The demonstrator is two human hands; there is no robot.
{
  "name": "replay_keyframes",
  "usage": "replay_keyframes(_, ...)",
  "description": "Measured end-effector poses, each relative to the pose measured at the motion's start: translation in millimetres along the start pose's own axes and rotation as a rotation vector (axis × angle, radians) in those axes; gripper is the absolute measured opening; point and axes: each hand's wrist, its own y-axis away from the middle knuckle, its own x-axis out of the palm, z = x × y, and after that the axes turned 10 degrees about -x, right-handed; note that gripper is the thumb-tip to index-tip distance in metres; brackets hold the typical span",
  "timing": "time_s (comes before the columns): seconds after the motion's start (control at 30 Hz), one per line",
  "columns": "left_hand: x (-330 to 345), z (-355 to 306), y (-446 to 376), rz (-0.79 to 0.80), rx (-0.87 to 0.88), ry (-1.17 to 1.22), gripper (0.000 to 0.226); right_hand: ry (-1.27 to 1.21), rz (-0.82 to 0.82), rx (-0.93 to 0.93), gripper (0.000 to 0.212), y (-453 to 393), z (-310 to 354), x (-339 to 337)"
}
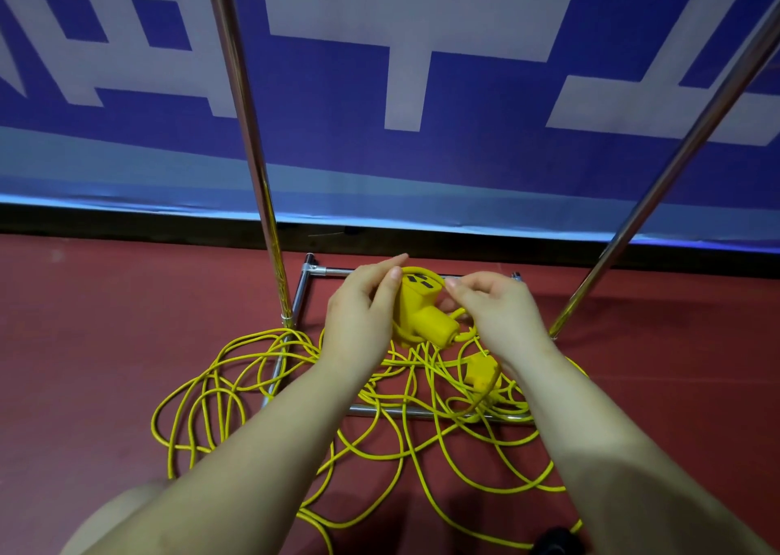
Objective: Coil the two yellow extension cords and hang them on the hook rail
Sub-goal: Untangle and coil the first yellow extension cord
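A yellow socket block [422, 310] with black slots on top is lifted above the floor between my hands. My left hand [363, 314] grips its left side, thumb near the top edge. My right hand [494, 310] pinches the yellow cord [458, 314] where it loops beside the block. Below, a big tangle of yellow cord [295, 411] lies spread over the red floor. A second yellow plug block [481, 375] lies in the tangle under my right wrist. No hooks are in view.
Two chrome uprights [253, 145] [658, 191] of a rack rise from a chrome base frame [422, 412] that the cords lie across. A blue and white banner [380, 90] hangs behind. My knee [114, 521] is at bottom left, a dark object [557, 544] at the bottom edge.
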Motion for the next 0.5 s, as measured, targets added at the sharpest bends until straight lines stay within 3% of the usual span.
replay_keyframes(0.23, 1.8, 4.2, -4.4, -0.052, -0.122, 0.082, 0.023, 0.058, 0.033, -0.108, 0.019, 3.3, 5.5, 3.9)
replay_keyframes(0.5, 5.4, 8.4, -0.8, -0.118, -0.142, 0.04, 0.033, 0.085, 0.06, -0.156, 0.034, 7.1, 8.4, 2.6)
